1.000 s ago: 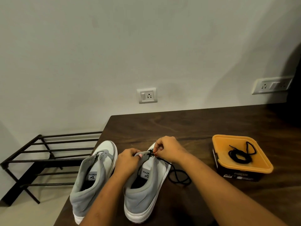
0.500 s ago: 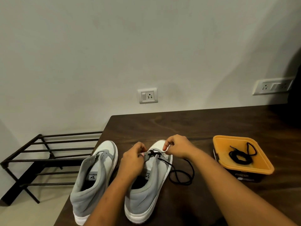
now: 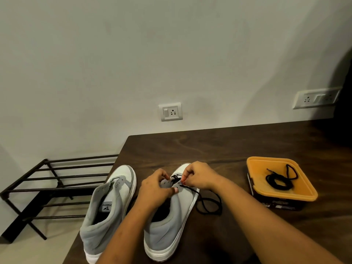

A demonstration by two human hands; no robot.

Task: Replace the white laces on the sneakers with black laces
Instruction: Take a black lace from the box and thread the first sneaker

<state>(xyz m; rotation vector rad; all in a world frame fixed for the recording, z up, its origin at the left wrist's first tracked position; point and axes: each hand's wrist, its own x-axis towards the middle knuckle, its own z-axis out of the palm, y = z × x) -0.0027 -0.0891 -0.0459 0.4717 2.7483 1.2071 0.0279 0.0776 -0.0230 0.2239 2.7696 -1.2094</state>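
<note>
Two grey and white sneakers stand side by side at the table's front left, toes pointing away. The left sneaker [image 3: 106, 202] has no lace in its eyelets. A black lace [image 3: 208, 203] is threaded through the front eyelets of the right sneaker [image 3: 171, 221], and its loose end loops on the table to the right. My left hand [image 3: 155, 189] grips the right sneaker's grey eyelet flap. My right hand [image 3: 198, 177] pinches the black lace just above the eyelets. Another coiled black lace [image 3: 279, 179] lies on the orange lid.
A dark box with an orange lid [image 3: 302, 194] stands on the wooden table [image 3: 219, 147] to the right. A black metal shoe rack [image 3: 47, 185] sits on the floor past the table's left edge. Wall sockets [image 3: 170, 111] are behind.
My right hand drew back toward the eyelets with the lace after pulling out to the right. My left hand shifted its grip on the flap. The loose loop on the table changed shape.
</note>
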